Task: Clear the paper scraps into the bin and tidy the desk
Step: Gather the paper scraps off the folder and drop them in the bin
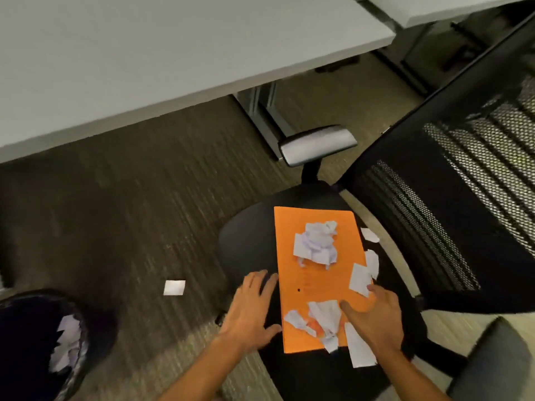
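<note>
Two flat hands | left hand (251, 308), right hand (373, 319) | crumpled scraps (316, 241) | smooth orange folder (318, 282)

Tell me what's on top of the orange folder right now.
On the orange folder: a crumpled paper pile, more scraps at its near end, and the right hand. Anything beneath the folder is hidden.
</note>
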A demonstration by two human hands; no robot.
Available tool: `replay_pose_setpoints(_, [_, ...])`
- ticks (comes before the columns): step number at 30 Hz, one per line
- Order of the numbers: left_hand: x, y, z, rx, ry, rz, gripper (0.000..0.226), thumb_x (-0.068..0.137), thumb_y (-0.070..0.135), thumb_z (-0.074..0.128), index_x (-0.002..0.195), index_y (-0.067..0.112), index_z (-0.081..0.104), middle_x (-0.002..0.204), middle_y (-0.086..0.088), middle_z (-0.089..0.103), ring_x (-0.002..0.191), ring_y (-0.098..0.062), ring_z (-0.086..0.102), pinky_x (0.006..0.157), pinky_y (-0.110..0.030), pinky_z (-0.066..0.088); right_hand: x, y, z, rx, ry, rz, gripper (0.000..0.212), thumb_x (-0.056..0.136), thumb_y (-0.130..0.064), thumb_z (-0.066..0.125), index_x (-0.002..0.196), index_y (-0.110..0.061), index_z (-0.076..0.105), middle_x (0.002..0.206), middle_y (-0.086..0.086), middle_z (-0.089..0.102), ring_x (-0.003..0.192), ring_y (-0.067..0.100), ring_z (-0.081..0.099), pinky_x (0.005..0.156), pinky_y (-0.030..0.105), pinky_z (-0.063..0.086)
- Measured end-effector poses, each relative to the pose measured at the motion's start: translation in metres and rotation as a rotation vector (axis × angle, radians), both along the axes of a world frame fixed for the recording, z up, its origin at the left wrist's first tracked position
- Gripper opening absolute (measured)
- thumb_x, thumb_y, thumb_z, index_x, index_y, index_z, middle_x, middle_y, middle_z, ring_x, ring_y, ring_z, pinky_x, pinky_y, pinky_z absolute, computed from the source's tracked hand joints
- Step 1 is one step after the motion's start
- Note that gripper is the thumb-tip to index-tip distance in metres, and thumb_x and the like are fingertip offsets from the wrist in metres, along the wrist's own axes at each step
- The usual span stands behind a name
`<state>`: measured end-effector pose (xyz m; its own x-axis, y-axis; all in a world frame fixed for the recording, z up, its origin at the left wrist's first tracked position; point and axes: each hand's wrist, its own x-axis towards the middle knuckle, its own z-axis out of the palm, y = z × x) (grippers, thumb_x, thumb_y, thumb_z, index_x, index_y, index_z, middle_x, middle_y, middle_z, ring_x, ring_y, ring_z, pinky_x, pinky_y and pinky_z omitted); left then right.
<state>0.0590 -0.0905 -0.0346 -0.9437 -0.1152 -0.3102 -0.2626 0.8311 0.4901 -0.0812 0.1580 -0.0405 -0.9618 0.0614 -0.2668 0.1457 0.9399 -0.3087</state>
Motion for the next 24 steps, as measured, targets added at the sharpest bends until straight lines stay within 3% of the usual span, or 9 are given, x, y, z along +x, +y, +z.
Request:
replay_pose_setpoints(4, [-0.032, 0.055, -0.004, -0.112, -0.123, -0.377, 0.112, 0.082, 0.023, 0.075, 0.153, 0.034, -0.010, 0.165, -0.012, -0.014, 0.151, -0.037, -0.007, 0.122, -0.051, 0.010, 0.014, 0.053, -0.018, 0.159, -0.209, 0.055, 0.101, 0.054, -0.066, 0.077, 0.139, -0.026, 0.040, 0.140, 0.007, 0.038, 0.128, 0.035, 0.040, 0.094, 0.049, 0.047])
replay_pose_setpoints(7, [-0.054, 0.077, -0.004, -0.204, -0.125, -0.569, 0.111, 0.084, 0.001, 0.068, 0.154, 0.035, -0.012, 0.162, -0.014, -0.026, 0.149, -0.040, -0.019, 0.122, -0.055, 0.004, 0.031, 0.072, -0.032, 0.120, -0.277, 0.088, 0.097, 0.060, -0.056, 0.079, 0.142, -0.024, 0.039, 0.138, 0.007, 0.038, 0.125, 0.035, 0.044, 0.097, 0.046, 0.048])
replay_pose_setpoints(10, [-0.073, 0.090, -0.002, -0.207, -0.192, -0.710, 0.101, 0.089, -0.001, 0.062, 0.155, 0.036, -0.005, 0.162, -0.013, -0.026, 0.150, -0.042, -0.013, 0.121, -0.058, 0.011, 0.041, 0.070, -0.036, 0.024, -0.270, 0.096, 0.085, 0.074, -0.043, 0.078, 0.146, -0.022, 0.039, 0.138, 0.004, 0.042, 0.122, 0.028, 0.052, 0.094, 0.039, 0.050])
replay_pose_setpoints(13, [-0.081, 0.096, -0.002, -0.248, -0.255, -0.808, 0.094, 0.092, 0.004, 0.063, 0.156, 0.035, 0.002, 0.163, -0.017, -0.019, 0.148, -0.046, 0.004, 0.117, -0.057, 0.026, 0.043, 0.066, -0.034, -0.069, -0.303, 0.121, 0.075, 0.081, -0.029, 0.077, 0.146, -0.020, 0.040, 0.138, 0.003, 0.052, 0.123, 0.023, 0.056, 0.097, 0.033, 0.048])
replay_pose_setpoints(15, [-0.084, 0.096, -0.001, -0.281, -0.293, -0.855, 0.088, 0.092, 0.003, 0.061, 0.156, 0.031, 0.007, 0.164, -0.020, -0.012, 0.146, -0.046, 0.012, 0.112, -0.056, 0.034, 0.035, 0.068, -0.029, -0.174, -0.301, 0.101, 0.057, 0.082, -0.020, 0.078, 0.134, -0.020, 0.054, 0.115, -0.004, 0.066, 0.104, 0.012, 0.065, 0.089, 0.027, 0.052])
replay_pose_setpoints(18, [-0.085, 0.093, 0.000, -0.309, -0.328, -0.858, 0.069, 0.095, 0.001, 0.053, 0.154, 0.019, 0.021, 0.161, -0.026, 0.006, 0.143, -0.045, 0.019, 0.107, -0.057, 0.040, 0.016, 0.068, -0.020, -0.377, -0.257, -0.048, 0.023, 0.082, -0.018, 0.080, 0.101, -0.025, 0.069, 0.081, -0.019, 0.068, 0.074, -0.007, 0.065, 0.070, 0.018, 0.055])
replay_pose_setpoints(21, [-0.085, 0.091, -0.002, -0.337, -0.320, -0.816, 0.054, 0.094, 0.000, 0.051, 0.144, 0.009, 0.036, 0.148, -0.024, 0.029, 0.132, -0.042, 0.034, 0.098, -0.053, 0.047, -0.011, 0.064, -0.011, -0.561, -0.196, -0.190, 0.014, 0.083, -0.021, 0.080, 0.087, -0.029, 0.070, 0.082, -0.017, 0.071, 0.076, -0.001, 0.068, 0.057, 0.011, 0.049])
replay_pose_setpoints(24, [-0.086, 0.094, -0.006, -0.289, -0.307, -0.735, 0.039, 0.096, 0.001, 0.047, 0.134, 0.008, 0.047, 0.134, -0.019, 0.043, 0.121, -0.036, 0.044, 0.090, -0.049, 0.049, -0.040, 0.061, -0.005, -0.613, -0.197, -0.228, 0.011, 0.085, -0.022, 0.077, 0.079, -0.028, 0.070, 0.081, -0.011, 0.073, 0.078, 0.005, 0.070, 0.059, 0.016, 0.048])
